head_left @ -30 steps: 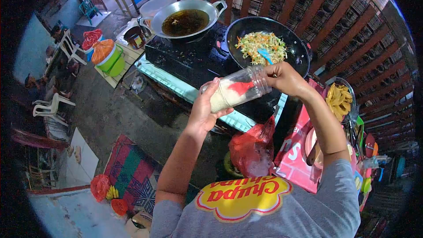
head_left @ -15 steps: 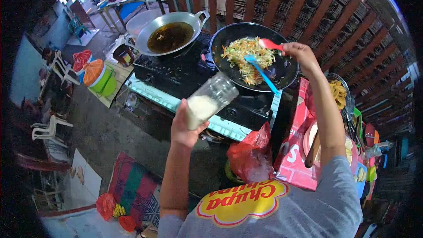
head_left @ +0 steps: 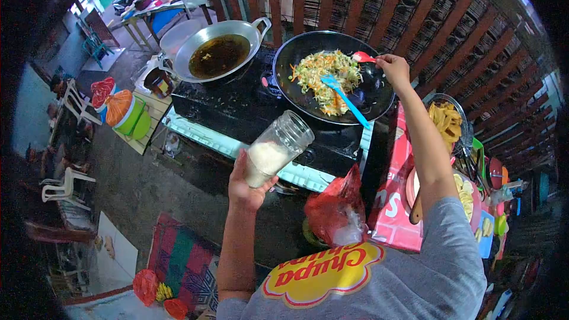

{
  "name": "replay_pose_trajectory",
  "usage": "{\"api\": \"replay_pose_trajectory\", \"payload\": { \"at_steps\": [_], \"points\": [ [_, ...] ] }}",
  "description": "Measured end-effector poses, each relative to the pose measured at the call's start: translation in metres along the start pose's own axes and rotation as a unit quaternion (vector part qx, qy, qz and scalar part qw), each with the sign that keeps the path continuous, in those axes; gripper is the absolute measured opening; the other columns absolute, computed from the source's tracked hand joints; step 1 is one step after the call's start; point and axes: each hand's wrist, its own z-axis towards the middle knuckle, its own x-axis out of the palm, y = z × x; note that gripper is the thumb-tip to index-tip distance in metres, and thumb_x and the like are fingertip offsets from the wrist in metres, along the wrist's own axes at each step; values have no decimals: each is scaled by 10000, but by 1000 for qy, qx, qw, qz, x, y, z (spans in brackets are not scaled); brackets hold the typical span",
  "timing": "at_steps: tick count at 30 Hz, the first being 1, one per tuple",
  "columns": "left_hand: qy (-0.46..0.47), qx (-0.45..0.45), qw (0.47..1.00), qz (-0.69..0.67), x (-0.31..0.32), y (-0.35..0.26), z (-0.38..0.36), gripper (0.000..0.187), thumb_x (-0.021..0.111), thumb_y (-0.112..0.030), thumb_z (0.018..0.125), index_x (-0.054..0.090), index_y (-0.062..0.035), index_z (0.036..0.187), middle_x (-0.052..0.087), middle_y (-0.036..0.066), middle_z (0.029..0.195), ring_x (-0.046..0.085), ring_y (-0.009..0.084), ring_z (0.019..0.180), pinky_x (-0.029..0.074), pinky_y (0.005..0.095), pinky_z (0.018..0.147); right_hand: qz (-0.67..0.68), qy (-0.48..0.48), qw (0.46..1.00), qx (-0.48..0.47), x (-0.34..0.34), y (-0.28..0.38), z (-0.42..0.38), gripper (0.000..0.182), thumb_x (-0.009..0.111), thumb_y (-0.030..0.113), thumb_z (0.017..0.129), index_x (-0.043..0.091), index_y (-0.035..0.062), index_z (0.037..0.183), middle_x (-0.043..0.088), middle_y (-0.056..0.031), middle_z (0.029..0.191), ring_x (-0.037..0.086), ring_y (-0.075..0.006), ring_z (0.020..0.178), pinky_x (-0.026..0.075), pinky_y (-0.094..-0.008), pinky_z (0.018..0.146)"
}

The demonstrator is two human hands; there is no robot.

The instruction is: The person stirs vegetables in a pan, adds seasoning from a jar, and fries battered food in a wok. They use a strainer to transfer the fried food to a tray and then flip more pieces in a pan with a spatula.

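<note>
My left hand (head_left: 248, 188) is wrapped round a clear glass jar (head_left: 290, 133) part-filled with white powder, its open mouth tilted up to the right. My right hand (head_left: 393, 70) pinches the handle of a small red spoon (head_left: 363, 57) over the far right part of a black wok (head_left: 379, 92). Shredded cabbage and carrot (head_left: 314, 74) lie in that wok. A blue spatula (head_left: 349, 102) rests in them, its handle across the near rim. The wok sits on a black stove (head_left: 207, 106).
Left of the wok stands a metal pan (head_left: 184, 62) of dark oil. A red plastic bag (head_left: 338, 207) is at the stove's near edge. On the right are a pink box (head_left: 394, 213) and a bowl of yellow fried pieces (head_left: 444, 124). A wooden fence (head_left: 355, 0) rises behind.
The red spoon is lower and more level. The jar appears slightly lower and less blurred. The whole view has shifted slightly.
</note>
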Motion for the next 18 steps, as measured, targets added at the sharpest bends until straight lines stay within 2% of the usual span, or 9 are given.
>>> {"api": "replay_pose_trajectory", "payload": {
  "at_steps": [3, 5, 7, 8, 12, 13, 15, 17, 18],
  "points": [
    [60, -7, 998, -7, 2, 4, 6, 461, 470, -455, 767, 464, -105, 1066, 529, 57, 1014, 520, 214, 881, 440, 348, 653, -13, 8, 1000, 2, -8, -3, -8, 174, 567, 229, 670, 648, 101, 755, 612, -58, 717, 576, -170, 718, 421, -268, 680],
    [66, -17, 998, -6, 10, 5, 6, 458, 466, -453, 769, 469, -101, 1062, 535, 58, 1007, 526, 208, 872, 447, 343, 643, 107, 46, 991, -59, -9, -17, -6, 179, 566, 203, 672, 638, 52, 735, 611, -51, 738, 566, -162, 758, 394, -249, 733],
    [68, -11, 998, -3, 18, 8, 6, 455, 462, -451, 772, 473, -98, 1059, 540, 58, 1000, 532, 201, 862, 453, 337, 633, 226, 153, 962, 21, -38, 18, -40, 157, 538, 142, 707, 609, 4, 678, 595, -32, 744, 526, -124, 714, 359, -248, 753],
    [50, -32, 998, 3, 22, 10, 6, 442, 446, -451, 780, 475, -104, 1053, 544, 56, 991, 536, 205, 852, 461, 341, 615, 278, 206, 938, -27, -49, 30, -53, 149, 536, 139, 719, 600, 8, 693, 577, -29, 702, 515, -114, 694, 369, -242, 715],
    [68, -75, 995, -1, 36, 23, 7, 417, 422, -457, 787, 482, -130, 1039, 543, 42, 985, 530, 199, 849, 465, 346, 591, 233, 328, 913, -71, -84, 90, -123, 120, 571, 135, 728, 609, 22, 744, 558, -15, 620, 506, -108, 569, 408, -243, 582],
    [71, -86, 994, -1, 42, 29, 2, 414, 421, -458, 787, 483, -132, 1035, 541, 43, 984, 530, 195, 844, 466, 346, 591, 203, 355, 905, -116, -86, 97, -137, 118, 586, 120, 721, 620, 32, 793, 562, -22, 644, 511, -115, 620, 409, -254, 626],
    [129, -125, 983, -38, 49, 44, -1, 418, 427, -458, 784, 478, -129, 1037, 538, 49, 979, 531, 193, 840, 469, 347, 589, 97, 314, 902, -279, -97, 113, -167, 153, 592, 120, 718, 624, 52, 850, 546, -62, 821, 479, -166, 806, 361, -272, 760],
    [184, -151, 968, -82, 60, 57, -15, 444, 414, -462, 787, 458, -120, 1066, 532, 65, 988, 530, 198, 847, 476, 346, 586, 111, 222, 918, -309, -110, 105, -178, 230, 544, 216, 772, 594, 67, 940, 540, -49, 907, 471, -170, 862, 351, -284, 787],
    [197, -162, 962, -93, 67, 63, -25, 441, 426, -459, 784, 461, -119, 1061, 537, 61, 981, 534, 196, 843, 476, 345, 580, 112, 221, 917, -313, -114, 95, -185, 230, 544, 216, 772, 594, 67, 940, 540, -49, 907, 471, -170, 862, 351, -284, 787]
  ]
}}
